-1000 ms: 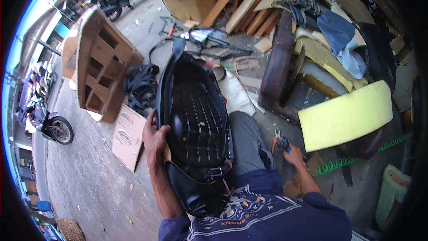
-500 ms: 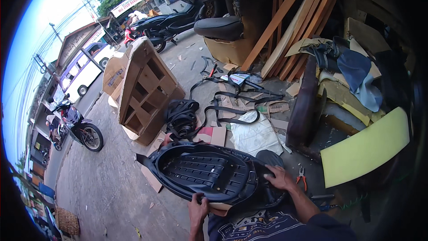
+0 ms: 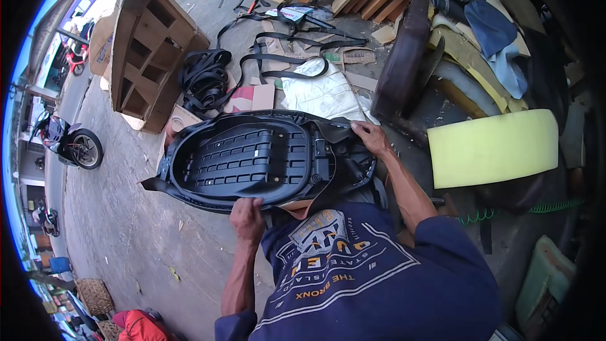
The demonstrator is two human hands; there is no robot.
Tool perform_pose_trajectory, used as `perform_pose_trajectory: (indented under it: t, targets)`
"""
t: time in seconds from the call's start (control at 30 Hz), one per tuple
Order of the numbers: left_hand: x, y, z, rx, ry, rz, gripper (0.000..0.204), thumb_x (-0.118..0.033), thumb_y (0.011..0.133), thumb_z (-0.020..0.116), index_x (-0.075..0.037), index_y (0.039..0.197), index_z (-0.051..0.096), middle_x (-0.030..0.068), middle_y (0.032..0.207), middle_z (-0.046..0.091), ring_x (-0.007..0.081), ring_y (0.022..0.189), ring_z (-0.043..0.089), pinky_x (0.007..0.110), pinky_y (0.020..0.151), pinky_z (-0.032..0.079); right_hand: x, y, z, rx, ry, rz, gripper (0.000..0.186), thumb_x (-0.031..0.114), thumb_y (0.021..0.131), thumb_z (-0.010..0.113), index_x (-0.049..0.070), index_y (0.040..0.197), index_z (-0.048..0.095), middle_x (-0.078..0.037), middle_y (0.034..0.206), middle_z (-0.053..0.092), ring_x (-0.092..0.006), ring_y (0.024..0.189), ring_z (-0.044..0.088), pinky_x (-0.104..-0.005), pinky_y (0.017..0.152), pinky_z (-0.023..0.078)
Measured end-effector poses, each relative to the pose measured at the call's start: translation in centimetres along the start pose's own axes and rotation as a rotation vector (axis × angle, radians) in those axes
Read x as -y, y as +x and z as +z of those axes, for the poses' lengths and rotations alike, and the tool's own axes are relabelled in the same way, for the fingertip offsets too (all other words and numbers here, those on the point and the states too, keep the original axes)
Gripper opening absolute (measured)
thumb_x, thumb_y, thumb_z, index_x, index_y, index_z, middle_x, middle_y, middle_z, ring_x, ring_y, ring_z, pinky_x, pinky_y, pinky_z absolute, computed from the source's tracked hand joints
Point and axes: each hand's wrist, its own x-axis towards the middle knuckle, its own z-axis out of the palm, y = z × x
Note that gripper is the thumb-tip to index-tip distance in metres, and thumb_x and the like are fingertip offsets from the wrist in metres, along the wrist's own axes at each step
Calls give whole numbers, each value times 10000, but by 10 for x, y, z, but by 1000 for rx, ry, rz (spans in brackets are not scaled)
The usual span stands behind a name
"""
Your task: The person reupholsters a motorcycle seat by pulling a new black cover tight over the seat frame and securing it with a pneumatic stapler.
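A motorcycle seat [image 3: 246, 158] lies upside down across my lap, its ribbed black plastic base facing up. Loose black cover material [image 3: 344, 131] folds over the rim at the right end, and a pointed flap sticks out at the left end. My left hand [image 3: 247, 220] is closed at the near rim, fingers curled over the cover's edge there. At the far right corner, my right hand [image 3: 371, 139] pinches the cover's edge between thumb and fingers. The seat's padding is mostly hidden beneath.
Beyond the seat lie a coil of black straps [image 3: 205, 79], a white sheet [image 3: 322, 88] and cardboard scraps. A wooden seat frame [image 3: 148, 50] stands far left. Yellow foam [image 3: 495, 148] rests at right, below torn upholstery. A motorcycle [image 3: 69, 142] is by the road.
The view has tilted down, showing more of my shirt. My right hand has moved to the seat's far right corner; my left hand has shifted left along the near rim.
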Motion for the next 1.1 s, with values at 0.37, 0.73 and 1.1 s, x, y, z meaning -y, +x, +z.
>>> perform_pose_trajectory:
  t: [0.37, 0.73, 1.1]
  targets:
    - [42, 14, -13, 224, 232, 198, 751, -354, 777, 809, -167, 1435, 499, 119, 1381, 546, 348, 1343, 464, 570, 1165, 279, -21, -23, 22, -135, 91, -116, 309, 210, 955, 648, 122, 1249, 691, -117, 1197, 713, -247, 1072, 677, -334, 960, 504]
    - [-93, 98, -135, 318, -152, 245, 269, -305, 874, 712, -68, 987, 655, 106, 897, 624, 313, 910, 627, 440, 767, 452, 14, -40, -93, 94, -139, 146, 338, 280, 901, 706, 113, 1193, 735, -108, 1073, 755, -217, 1028, 699, -340, 926, 516]
    - [-159, 221, -156, 414, -138, 146, 441, -394, 952, 629, 44, 954, 675, 276, 900, 679, 432, 886, 668, 495, 788, 502, 188, -52, -125, 512, -36, -678, 929, 654, 897, 635, 62, 1553, 349, -182, 1463, 524, -297, 1345, 511, -420, 1120, 397]
